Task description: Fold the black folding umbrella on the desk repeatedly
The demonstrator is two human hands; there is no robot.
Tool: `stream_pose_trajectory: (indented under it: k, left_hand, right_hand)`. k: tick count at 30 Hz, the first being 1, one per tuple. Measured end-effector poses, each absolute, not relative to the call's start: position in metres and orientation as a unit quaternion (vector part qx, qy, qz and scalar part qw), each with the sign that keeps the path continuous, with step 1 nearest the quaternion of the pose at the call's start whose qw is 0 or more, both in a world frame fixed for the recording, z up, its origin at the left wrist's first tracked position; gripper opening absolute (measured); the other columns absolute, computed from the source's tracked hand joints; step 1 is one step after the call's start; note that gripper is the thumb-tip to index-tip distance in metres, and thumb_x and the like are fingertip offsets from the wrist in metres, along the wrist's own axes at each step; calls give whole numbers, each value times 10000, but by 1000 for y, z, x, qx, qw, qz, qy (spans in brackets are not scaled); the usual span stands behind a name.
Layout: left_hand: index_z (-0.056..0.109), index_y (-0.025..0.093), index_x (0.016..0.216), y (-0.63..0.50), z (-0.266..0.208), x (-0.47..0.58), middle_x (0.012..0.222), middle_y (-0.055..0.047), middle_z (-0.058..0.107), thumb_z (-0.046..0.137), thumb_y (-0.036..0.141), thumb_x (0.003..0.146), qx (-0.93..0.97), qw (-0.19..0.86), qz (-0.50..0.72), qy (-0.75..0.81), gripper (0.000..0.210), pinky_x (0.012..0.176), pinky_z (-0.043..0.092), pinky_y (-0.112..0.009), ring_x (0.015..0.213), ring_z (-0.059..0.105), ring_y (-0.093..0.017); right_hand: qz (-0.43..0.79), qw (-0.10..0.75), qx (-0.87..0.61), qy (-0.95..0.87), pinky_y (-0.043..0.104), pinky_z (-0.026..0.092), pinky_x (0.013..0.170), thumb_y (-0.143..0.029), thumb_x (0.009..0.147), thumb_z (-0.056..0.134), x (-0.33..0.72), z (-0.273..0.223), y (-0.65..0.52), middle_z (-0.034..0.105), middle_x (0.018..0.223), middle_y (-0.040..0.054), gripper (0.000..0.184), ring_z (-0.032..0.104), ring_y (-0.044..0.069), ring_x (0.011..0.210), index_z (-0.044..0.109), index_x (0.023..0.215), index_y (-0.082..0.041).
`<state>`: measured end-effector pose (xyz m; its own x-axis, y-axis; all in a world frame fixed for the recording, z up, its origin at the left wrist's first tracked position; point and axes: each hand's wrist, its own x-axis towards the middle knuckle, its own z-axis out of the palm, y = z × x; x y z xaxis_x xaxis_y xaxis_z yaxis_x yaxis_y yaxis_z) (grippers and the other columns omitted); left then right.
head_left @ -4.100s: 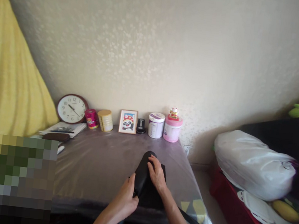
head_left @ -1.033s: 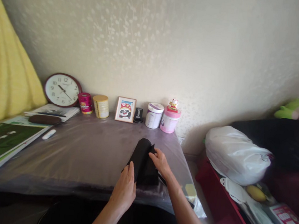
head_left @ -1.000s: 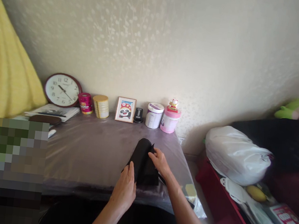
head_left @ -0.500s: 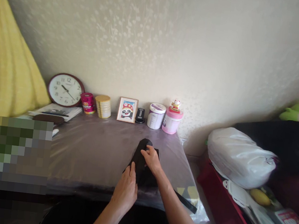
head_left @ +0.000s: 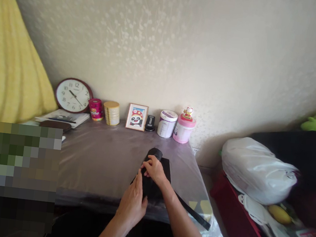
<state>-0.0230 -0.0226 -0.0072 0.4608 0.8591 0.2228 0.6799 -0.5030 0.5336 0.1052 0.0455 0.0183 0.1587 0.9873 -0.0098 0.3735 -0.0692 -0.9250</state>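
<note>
A black fabric bundle [head_left: 154, 153] with a rounded far end lies on the table near the front edge. Next to it a flat black part [head_left: 166, 167] shows, and a black strap [head_left: 195, 215] trails off to the right over the table's corner. My left hand [head_left: 132, 203] holds the bundle's left side, fingers long and together, thumb toward the right. Across the top my right hand [head_left: 153, 169] grips the fabric with bent fingers, its fingertips close to those of my left. Part of the bundle is hidden under both hands.
Along the wall stand a clock [head_left: 74, 95], a pink can [head_left: 95, 109], a yellow-lidded can [head_left: 111, 113], a framed panda picture [head_left: 137, 117] and two tubs, one topped by a figurine [head_left: 188, 113]. Right of the table [head_left: 99, 157], a red bin [head_left: 228, 214] holds a white bag [head_left: 257, 169].
My right hand has shifted left across the bundle, closer to my left fingers. More of the flat black part shows on the right. The view has turned slightly left.
</note>
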Motion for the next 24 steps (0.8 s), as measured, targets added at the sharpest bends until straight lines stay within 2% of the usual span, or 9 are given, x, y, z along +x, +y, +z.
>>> stream_pose_trajectory:
  k: [2,4,8,12,15,18,21,24]
  left_hand:
    - [-117,102,1392,-24,-3,-25,1468,-201,196,430,124,759,828,207,263,450,837,1023,360,-385,1319,309,-255]
    - [-132,160,1396,-26,2,-26,1465,-178,211,454,172,785,823,211,266,456,847,985,396,-389,1301,340,-263]
    - [-33,209,1417,-27,7,-26,1271,-152,455,423,210,845,828,191,221,478,731,810,490,-346,1056,563,-240]
    - [92,153,1415,-27,3,-25,1134,-137,515,372,172,867,836,145,193,493,616,785,491,-316,947,592,-209]
    - [161,121,1401,-27,1,-24,1116,-143,521,355,159,872,838,126,176,502,565,809,484,-330,964,584,-222]
    - [191,88,1389,-26,-1,-23,1127,-162,526,335,148,873,838,111,166,508,539,829,477,-344,988,580,-236]
    - [215,36,1367,-25,-5,-21,1175,-190,519,340,157,866,836,105,173,511,530,869,462,-340,1046,561,-244]
    - [247,23,1346,-24,-10,-21,1213,-199,513,345,173,858,832,97,182,516,520,887,455,-332,1076,552,-240]
  right_hand:
    - [352,411,-638,-548,154,433,396,-162,776,497,107,14,47,691,698,-12,322,551,62,392,493,1097,-147]
    - [347,407,-638,-554,156,434,405,-166,777,497,108,11,49,694,703,-12,321,562,66,408,495,1098,-150]
    - [335,409,-634,-565,167,441,430,-158,763,511,106,13,48,703,721,-10,321,575,82,464,509,1084,-164]
    - [322,438,-596,-591,198,478,468,-206,821,465,103,21,34,703,805,-19,285,572,87,493,517,1101,-210]
    - [196,475,-583,-629,265,523,682,-263,870,444,107,21,17,691,883,3,221,628,124,699,586,1037,-232]
    - [65,459,-554,-691,350,445,919,-248,877,467,116,14,8,673,1019,48,205,577,177,1015,640,985,-226]
    - [23,405,-525,-748,419,345,1020,-226,891,447,123,5,15,627,1159,69,242,455,198,1206,638,1039,-220]
    - [16,359,-539,-762,453,272,1049,-237,916,397,129,-3,35,616,1184,64,280,420,193,1243,625,1078,-230]
